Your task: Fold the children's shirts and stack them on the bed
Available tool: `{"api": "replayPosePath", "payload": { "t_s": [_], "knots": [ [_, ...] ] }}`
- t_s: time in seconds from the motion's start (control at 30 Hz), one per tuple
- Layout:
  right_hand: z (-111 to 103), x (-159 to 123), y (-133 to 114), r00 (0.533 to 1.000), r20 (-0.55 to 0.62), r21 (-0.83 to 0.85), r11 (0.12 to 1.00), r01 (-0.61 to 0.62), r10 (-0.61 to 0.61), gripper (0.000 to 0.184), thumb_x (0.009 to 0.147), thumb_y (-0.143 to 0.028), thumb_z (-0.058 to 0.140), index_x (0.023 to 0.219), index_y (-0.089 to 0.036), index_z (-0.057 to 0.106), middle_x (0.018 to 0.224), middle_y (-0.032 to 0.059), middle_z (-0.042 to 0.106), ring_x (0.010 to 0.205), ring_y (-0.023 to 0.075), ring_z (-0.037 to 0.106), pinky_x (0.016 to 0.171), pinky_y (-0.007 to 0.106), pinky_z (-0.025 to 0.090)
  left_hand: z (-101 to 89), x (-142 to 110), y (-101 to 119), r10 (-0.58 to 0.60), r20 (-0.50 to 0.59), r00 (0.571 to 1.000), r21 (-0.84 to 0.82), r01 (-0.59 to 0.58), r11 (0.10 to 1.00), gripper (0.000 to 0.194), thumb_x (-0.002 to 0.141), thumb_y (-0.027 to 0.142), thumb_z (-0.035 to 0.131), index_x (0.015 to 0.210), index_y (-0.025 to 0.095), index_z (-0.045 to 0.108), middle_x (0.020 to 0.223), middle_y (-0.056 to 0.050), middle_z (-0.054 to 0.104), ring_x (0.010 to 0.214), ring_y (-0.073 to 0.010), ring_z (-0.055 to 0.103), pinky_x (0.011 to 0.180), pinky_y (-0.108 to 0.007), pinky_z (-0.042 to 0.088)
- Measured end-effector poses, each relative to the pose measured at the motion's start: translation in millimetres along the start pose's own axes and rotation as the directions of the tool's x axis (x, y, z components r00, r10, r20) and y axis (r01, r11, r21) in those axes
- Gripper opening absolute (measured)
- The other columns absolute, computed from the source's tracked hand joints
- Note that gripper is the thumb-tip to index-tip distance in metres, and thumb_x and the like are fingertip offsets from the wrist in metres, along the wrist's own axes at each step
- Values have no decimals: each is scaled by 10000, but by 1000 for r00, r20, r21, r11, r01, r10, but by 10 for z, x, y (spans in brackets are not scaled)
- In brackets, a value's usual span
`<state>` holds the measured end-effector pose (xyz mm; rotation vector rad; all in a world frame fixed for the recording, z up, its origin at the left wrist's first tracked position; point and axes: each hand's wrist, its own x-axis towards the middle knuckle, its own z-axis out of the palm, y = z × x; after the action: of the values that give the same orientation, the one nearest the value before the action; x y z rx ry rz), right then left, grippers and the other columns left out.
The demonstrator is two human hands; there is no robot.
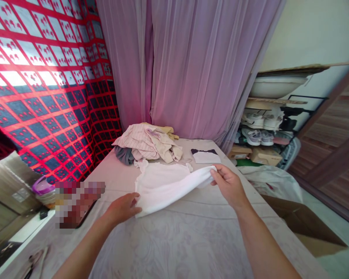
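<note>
A white garment (163,184) lies spread on the pale patterned bed cover (177,240). My left hand (122,207) rests on its near left corner, fingers closed on the cloth edge. My right hand (227,182) pinches the garment's right edge and lifts it over toward the middle, so a fold arches above the bed.
A heap of striped and cream clothes (147,145) sits at the back of the bed, with a folded white-and-dark piece (206,155) beside it. Pink curtains (197,66) hang behind. A shoe rack (264,128) and a cardboard box (305,224) stand at the right.
</note>
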<state>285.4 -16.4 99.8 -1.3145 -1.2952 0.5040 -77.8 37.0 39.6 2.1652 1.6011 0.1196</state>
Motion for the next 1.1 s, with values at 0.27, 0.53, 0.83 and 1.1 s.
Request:
{"api": "replayPosePath", "payload": {
  "t_s": [0.27,0.53,0.83,1.1],
  "knots": [
    [146,-78,93,985,-14,-578,806,132,-171,345,772,-256,503,1097,-234,619,1088,74,661,982,239,599,877,389,457,105,35,107,-6,-71,997,-100,-1,995,121,725,303,505,743,198,563,732,11,615,708,-156,565,612,-237,363],
    [1146,-363,-184,795,589,-250,901,354,-149,518,681,-286,648,1194,-263,581,1125,33,653,1050,212,571,903,324,416,7,-55,638,363,-265,893,-487,-449,749,149,809,270,452,830,192,577,807,-3,641,793,-144,585,756,-248,443],
    [688,-164,-761,874,476,-102,981,166,-98,171,757,-333,597,796,-194,687,677,-22,612,626,113,527,559,200,379,239,426,204,215,-373,903,46,-213,976,650,733,244,604,1351,251,404,1400,-114,431,1272,-274,408,1017,-442,333],
    [220,19,-1002,944,234,-94,961,261,-233,221,764,-370,608,855,-187,692,764,16,675,660,138,585,574,223,444,437,662,572,33,-289,957,46,-21,999,888,682,420,678,1446,247,260,1455,-158,329,1300,-308,366,1029,-426,290]
  ]
}}
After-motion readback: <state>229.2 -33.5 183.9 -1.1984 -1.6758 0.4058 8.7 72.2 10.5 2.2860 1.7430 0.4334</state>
